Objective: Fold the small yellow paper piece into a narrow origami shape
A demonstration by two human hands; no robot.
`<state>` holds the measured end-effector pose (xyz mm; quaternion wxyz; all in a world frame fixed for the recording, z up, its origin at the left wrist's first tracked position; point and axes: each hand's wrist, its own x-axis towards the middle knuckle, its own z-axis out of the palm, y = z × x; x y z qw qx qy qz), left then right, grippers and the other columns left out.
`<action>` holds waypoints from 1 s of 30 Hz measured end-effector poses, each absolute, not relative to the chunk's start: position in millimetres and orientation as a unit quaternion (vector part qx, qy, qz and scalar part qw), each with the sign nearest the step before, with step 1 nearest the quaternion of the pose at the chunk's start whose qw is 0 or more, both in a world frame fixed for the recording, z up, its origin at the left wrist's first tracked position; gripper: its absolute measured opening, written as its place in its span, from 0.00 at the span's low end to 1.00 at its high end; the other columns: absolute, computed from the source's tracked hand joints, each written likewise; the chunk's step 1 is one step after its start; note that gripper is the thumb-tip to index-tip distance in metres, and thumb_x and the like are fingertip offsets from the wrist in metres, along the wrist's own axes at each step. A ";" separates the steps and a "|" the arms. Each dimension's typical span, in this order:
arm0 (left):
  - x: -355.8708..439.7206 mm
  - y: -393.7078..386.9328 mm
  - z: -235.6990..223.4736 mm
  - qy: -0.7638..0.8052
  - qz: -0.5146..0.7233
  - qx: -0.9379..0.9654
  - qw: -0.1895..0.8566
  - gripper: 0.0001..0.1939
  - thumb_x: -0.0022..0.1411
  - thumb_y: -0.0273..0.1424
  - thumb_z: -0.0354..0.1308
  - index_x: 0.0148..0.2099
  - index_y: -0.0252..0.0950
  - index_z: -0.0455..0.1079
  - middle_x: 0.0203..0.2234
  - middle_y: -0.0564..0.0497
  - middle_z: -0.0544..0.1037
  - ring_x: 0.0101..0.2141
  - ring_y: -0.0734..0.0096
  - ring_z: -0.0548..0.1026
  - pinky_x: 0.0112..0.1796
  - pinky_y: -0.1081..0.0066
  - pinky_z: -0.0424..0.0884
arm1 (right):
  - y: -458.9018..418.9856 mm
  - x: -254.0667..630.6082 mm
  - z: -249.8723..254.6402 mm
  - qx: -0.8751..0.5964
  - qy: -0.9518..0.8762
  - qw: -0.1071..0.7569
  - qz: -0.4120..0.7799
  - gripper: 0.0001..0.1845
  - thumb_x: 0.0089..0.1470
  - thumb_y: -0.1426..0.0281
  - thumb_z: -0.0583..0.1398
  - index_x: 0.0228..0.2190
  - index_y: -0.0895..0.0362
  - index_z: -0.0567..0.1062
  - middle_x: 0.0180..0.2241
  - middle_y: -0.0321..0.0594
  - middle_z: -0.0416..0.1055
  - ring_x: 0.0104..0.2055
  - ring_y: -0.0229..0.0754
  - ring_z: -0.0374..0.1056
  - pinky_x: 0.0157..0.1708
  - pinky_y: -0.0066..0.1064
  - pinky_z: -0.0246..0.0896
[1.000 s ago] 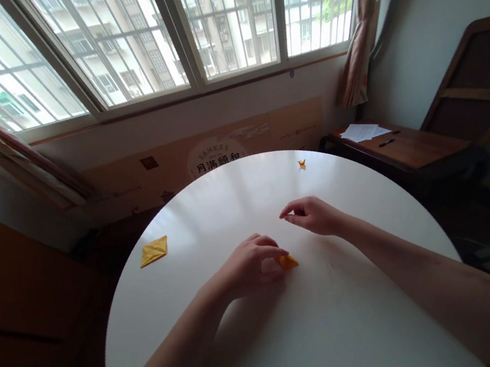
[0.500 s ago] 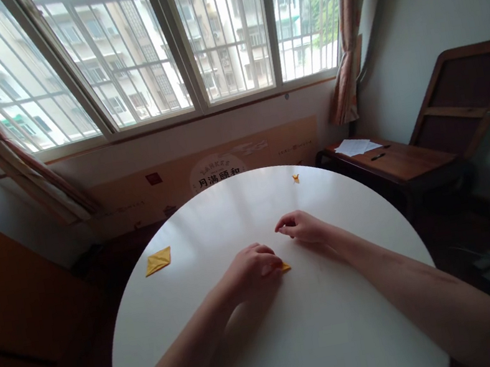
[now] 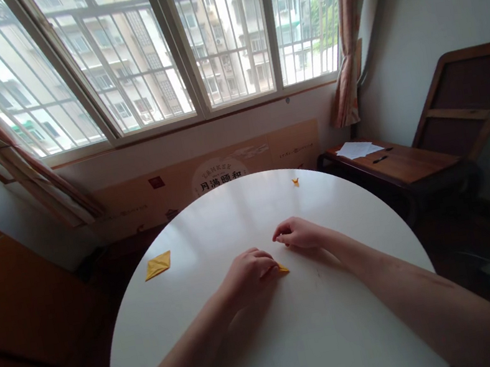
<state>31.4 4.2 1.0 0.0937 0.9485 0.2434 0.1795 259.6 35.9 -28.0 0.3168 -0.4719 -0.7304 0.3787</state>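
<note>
Round white tabletop [image 3: 266, 357]: our left hand [image 3: 247, 273] pins small folded orange paper piece [image 3: 283, 268] flat at centre, steadying it; our right hand [image 3: 299, 234] pinched empty, poised just beyond.

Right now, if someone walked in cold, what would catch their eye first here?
Probably the two bare hands meeting at the middle of the round white table: the left hand presses down on a small folded yellow paper, with the right hand curled just beyond it. Next, the flat yellow folded piece near the table's left edge, and a tiny orange folded figure at the far side below the barred window.
</note>
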 end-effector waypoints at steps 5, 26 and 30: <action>30.8 6.3 -0.8 0.239 0.195 0.947 0.092 0.13 0.67 0.33 0.55 0.34 0.40 0.79 0.32 0.49 0.82 0.35 0.67 0.77 0.38 0.72 0.71 | 37.6 256.7 -28.3 -0.477 -0.725 0.322 0.378 0.11 0.53 0.71 0.60 0.36 0.59 0.83 0.28 0.39 0.78 0.29 0.40 0.71 0.31 0.27 0.63; 28.7 7.8 3.7 0.230 0.191 0.950 0.095 0.13 0.68 0.35 0.55 0.34 0.40 0.79 0.30 0.49 0.81 0.33 0.67 0.76 0.36 0.73 0.71 | 49.8 253.7 -35.5 -0.515 -0.610 0.444 0.406 0.12 0.54 0.67 0.59 0.37 0.59 0.79 0.21 0.32 0.67 0.16 0.31 0.58 0.13 0.21 0.48; 27.6 4.9 7.1 0.225 0.186 0.952 0.092 0.13 0.67 0.37 0.56 0.34 0.40 0.79 0.29 0.49 0.80 0.33 0.67 0.76 0.35 0.73 0.71 | 52.5 253.8 -36.1 -0.523 -0.600 0.457 0.398 0.12 0.55 0.68 0.58 0.37 0.60 0.79 0.20 0.31 0.66 0.15 0.31 0.56 0.13 0.22 0.48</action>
